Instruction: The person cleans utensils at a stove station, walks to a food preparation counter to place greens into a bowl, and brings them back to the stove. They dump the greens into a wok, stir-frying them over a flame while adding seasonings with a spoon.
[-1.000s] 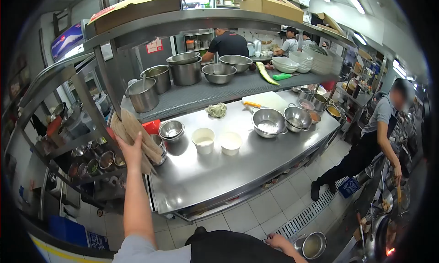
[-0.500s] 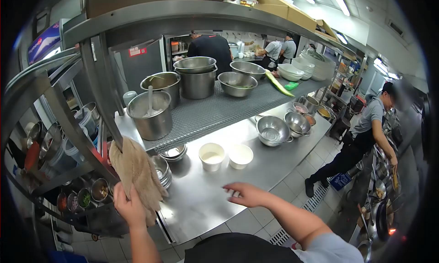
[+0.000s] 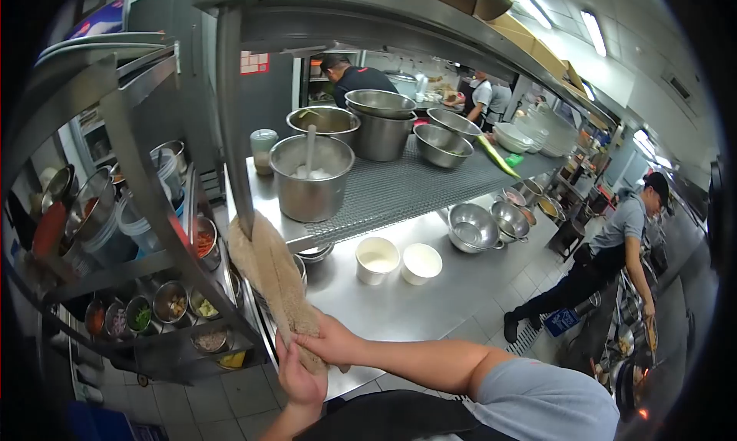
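A tan towel (image 3: 270, 276) hangs down from a metal shelf post at the front left of the steel counter. Its lower end is between my two hands. My right hand (image 3: 335, 340) is closed round the cloth from the right. Just below, my left hand (image 3: 301, 378) grips the same end, with its fingers partly behind the cloth. Two white paper tubs, a left tub (image 3: 377, 261) with pale contents and a right tub (image 3: 421, 264), stand on the counter beyond my hands.
Steel pots, including one with a utensil (image 3: 311, 181), and bowls fill the shelf above. Colanders (image 3: 474, 227) sit on the counter's right part. A rack at left holds bowls of cut vegetables (image 3: 170, 301). A co-worker (image 3: 614, 245) works at the stove, where flame shows.
My right hand has come left from above the counter and taken hold of the towel beside my left hand. The view has turned left. The towel's lower end is now gathered.
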The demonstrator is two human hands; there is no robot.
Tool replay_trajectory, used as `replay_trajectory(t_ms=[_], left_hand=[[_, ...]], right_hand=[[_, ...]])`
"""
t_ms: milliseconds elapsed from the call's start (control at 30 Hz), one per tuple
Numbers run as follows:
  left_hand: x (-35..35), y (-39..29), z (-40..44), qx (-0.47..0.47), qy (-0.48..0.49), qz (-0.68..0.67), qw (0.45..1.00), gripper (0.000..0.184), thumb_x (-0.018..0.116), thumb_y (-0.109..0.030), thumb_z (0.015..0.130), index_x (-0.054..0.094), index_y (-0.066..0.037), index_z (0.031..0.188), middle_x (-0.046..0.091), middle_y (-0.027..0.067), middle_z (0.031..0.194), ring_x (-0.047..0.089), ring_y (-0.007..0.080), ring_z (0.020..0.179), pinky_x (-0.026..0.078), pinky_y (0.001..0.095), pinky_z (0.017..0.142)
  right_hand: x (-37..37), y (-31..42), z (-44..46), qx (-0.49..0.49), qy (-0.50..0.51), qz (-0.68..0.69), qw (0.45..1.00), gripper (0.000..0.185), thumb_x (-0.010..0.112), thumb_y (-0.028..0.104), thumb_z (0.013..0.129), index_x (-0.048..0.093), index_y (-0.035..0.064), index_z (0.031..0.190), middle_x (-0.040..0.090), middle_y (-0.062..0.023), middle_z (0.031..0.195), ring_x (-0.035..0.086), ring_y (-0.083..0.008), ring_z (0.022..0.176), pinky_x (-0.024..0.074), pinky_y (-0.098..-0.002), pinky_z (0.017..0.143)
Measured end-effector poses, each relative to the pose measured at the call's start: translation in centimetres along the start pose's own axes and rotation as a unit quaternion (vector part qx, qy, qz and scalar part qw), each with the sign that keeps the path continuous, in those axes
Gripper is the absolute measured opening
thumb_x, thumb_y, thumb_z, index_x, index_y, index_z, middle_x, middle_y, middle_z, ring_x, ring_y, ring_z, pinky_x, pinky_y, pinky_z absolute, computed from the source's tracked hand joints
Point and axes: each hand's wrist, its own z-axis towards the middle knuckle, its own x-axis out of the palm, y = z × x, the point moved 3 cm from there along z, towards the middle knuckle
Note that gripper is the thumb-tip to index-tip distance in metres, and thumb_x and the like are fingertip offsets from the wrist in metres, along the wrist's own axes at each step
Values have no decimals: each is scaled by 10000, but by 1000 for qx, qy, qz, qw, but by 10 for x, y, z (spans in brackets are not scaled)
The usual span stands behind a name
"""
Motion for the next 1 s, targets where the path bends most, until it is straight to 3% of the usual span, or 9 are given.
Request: replay_trajectory(t_ms=[133,233,333,433,633,667,800,833,1000], left_hand=[[12,-2,-18,67,14,44,997,648,409,-133,952,109,-2,1511,265,173,1508,282,289,1396,228,408,1149],[26,9,-33,117,39,280,952,669,418,-142,941,98,8,1510,232,204,1514,254,272,1404,194,402,1157],[14,18,-31,207,133,435,866,669,437,-165,949,110,16,1504,355,244,1440,394,265,1317,343,381,1077],[-11,-6,-10,102,-2,355,929,608,449,-231,989,173,-16,1486,641,152,1064,658,204,856,542,332,770],[43,-43,45,112,-125,237,957,469,448,-285,1001,373,-29,1387,640,119,1043,645,211,907,520,329,797],[32,-29,52,37,-135,185,973,380,457,-264,986,447,-34,1288,628,104,974,627,203,833,511,318,737],[38,-12,56,-56,-21,-4,998,156,477,-204,930,541,-65,958,508,45,742,465,144,588,406,278,533],[45,-11,56,-40,-107,24,993,127,480,-210,907,490,-88,875,394,18,674,315,113,527,299,264,475],[38,-11,62,-56,-91,69,992,198,466,-290,913,469,-112,827,417,21,669,357,134,529,311,274,483]], right_hand=[[5,-6,-8,-15,8,-48,999,552,598,223,932,374,15,1391,585,-192,1228,566,-280,1159,448,-371,971],[-9,-2,-18,-21,-28,-141,989,546,589,266,932,389,36,1385,606,-239,1162,600,-370,1089,477,-414,920],[-37,12,-18,-25,-46,-214,975,532,582,300,932,410,59,1374,612,-268,1118,603,-427,1035,491,-448,877],[-47,4,-17,-35,-44,-217,975,513,571,311,941,423,59,1362,617,-267,1100,608,-428,1012,493,-449,868],[-21,-12,-32,-125,-47,-11,991,438,523,324,973,453,31,1291,633,-269,1023,615,-433,962,494,-435,846],[-20,-16,-35,-119,-43,35,991,409,493,336,986,455,37,1262,628,-282,1002,604,-452,960,496,-454,814],[-34,-30,-63,-56,46,-78,994,336,446,311,999,438,39,1198,610,-302,919,590,-481,875,471,-503,751],[-38,-26,-70,-63,41,-91,993,300,434,301,1001,437,43,1153,602,-297,887,580,-490,840,454,-522,728],[-57,-35,-87,-102,22,-124,987,255,429,301,999,440,61,1082,602,-279,856,565,-502,802,436,-543,701]])
